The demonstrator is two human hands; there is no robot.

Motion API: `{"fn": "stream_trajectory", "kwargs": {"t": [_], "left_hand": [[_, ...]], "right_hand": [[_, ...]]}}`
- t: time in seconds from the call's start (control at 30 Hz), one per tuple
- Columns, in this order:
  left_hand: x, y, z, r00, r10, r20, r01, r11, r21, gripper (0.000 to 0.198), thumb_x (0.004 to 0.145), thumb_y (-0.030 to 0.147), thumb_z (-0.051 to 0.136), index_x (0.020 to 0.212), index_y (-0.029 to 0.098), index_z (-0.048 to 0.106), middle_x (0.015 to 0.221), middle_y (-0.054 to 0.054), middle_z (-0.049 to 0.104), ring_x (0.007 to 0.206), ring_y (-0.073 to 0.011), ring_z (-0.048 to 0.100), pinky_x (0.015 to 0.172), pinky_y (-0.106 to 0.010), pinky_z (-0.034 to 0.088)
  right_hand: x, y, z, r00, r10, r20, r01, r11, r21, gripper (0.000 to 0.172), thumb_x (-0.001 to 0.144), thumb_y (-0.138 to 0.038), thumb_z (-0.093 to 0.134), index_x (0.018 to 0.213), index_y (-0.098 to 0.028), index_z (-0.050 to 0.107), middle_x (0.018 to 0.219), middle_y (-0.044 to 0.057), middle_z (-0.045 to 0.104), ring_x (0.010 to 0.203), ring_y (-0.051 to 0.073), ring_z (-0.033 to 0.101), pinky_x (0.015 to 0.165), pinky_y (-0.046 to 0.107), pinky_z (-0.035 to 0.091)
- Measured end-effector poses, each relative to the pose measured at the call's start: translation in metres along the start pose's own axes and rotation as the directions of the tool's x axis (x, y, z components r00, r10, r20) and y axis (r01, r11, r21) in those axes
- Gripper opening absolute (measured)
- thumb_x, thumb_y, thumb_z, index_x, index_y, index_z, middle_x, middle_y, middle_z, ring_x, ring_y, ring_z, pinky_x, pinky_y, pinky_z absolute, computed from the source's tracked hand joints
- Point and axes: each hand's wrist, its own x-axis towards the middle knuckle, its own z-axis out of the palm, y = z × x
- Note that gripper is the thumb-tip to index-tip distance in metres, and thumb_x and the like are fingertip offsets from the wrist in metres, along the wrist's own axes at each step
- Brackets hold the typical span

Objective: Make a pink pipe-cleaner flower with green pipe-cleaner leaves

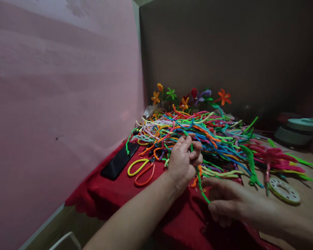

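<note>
A twisted green pipe cleaner (pixel 199 180) runs between my two hands above the red cloth. My left hand (pixel 184 156) is closed on its upper part, with the green tip poking out past the thumb. Lower and to the right, my right hand (pixel 232 201) pinches the bottom end between thumb and fingers. Behind both hands spreads a large heap of pipe cleaners (pixel 206 128) in many colours. Scissors (pixel 143 172) with one yellow and one red handle lie left of my left hand, their blades partly under the heap.
A black phone (pixel 117 165) lies at the left edge of the red cloth (pixel 106 194). Pipe-cleaner flowers (pixel 185 102) stand at the back. On the right are a pink flower (pixel 271 156), a pale spool (pixel 284 191) and a lidded container (pixel 294 132). A pink wall (pixel 67 86) borders the left.
</note>
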Motion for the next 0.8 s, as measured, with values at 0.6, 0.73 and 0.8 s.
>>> {"fn": "stream_trajectory", "kwargs": {"t": [0.6, 0.73, 0.8], "left_hand": [[0.014, 0.035, -0.011, 0.985, 0.168, -0.04, -0.167, 0.986, 0.023, 0.021, 0.086, 0.022, 0.04, 0.075, 0.014, 0.055, 0.061, 0.0, 0.052, 0.049, -0.0072, 0.049, 0.045, -0.019, 0.039], [0.025, 0.066, -0.026, 0.888, 0.43, -0.164, -0.405, 0.899, 0.166, 0.019, 0.083, 0.023, 0.046, 0.073, 0.013, 0.058, 0.063, -0.001, 0.056, 0.054, -0.0096, 0.053, 0.048, -0.022, 0.042], [0.029, 0.078, -0.032, 0.865, 0.477, -0.156, -0.454, 0.876, 0.165, 0.013, 0.08, 0.021, 0.051, 0.072, 0.014, 0.058, 0.06, 0.0, 0.055, 0.052, -0.0087, 0.052, 0.048, -0.021, 0.041]], "right_hand": [[0.017, -0.012, -0.004, 0.957, -0.151, -0.246, 0.192, 0.97, 0.15, 0.028, 0.073, -0.043, 0.057, 0.069, -0.014, 0.055, 0.04, -0.007, 0.035, 0.034, 0.003, 0.025, 0.034, 0.018, 0.014], [0.009, -0.008, -0.039, 0.882, -0.258, -0.395, 0.387, 0.874, 0.293, 0.029, 0.076, -0.042, 0.058, 0.084, -0.014, 0.06, 0.044, -0.007, 0.035, 0.036, 0.003, 0.022, 0.036, 0.019, 0.01], [0.006, -0.004, -0.053, 0.864, -0.293, -0.41, 0.443, 0.828, 0.342, 0.025, 0.077, -0.039, 0.059, 0.087, -0.016, 0.06, 0.044, -0.007, 0.036, 0.036, 0.003, 0.022, 0.037, 0.02, 0.012]]}}
